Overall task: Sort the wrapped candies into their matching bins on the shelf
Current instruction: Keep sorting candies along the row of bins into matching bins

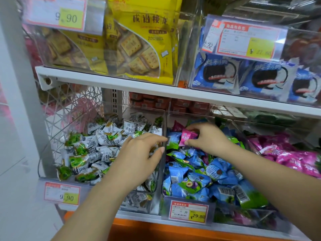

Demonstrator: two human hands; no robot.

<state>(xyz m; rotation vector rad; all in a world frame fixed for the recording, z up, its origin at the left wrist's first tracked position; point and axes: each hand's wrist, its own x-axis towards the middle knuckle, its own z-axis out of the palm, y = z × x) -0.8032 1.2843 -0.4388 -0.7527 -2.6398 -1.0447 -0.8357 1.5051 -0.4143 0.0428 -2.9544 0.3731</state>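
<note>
Three clear bins stand side by side on the lower shelf. The left bin (52,136) holds white and green wrapped candies (97,146). Blue and green candies (194,173) fill the middle bin (164,185), with another pink candy (177,126) at its back. Pink candies (295,157) lie in the right bin (243,129). My right hand (208,138) pinches a pink wrapped candy (187,136) above the middle bin. My left hand (139,155) hovers over the left bin beside the divider, fingers curled over a gold-edged wrapper that is mostly hidden.
The upper shelf (121,84) carries clear bins of yellow cracker packs (139,46) and blue and white cookie packs (243,75). Price tags (189,212) hang on the bin fronts. A wire mesh panel (57,108) closes the left side, and an orange ledge (156,230) runs below.
</note>
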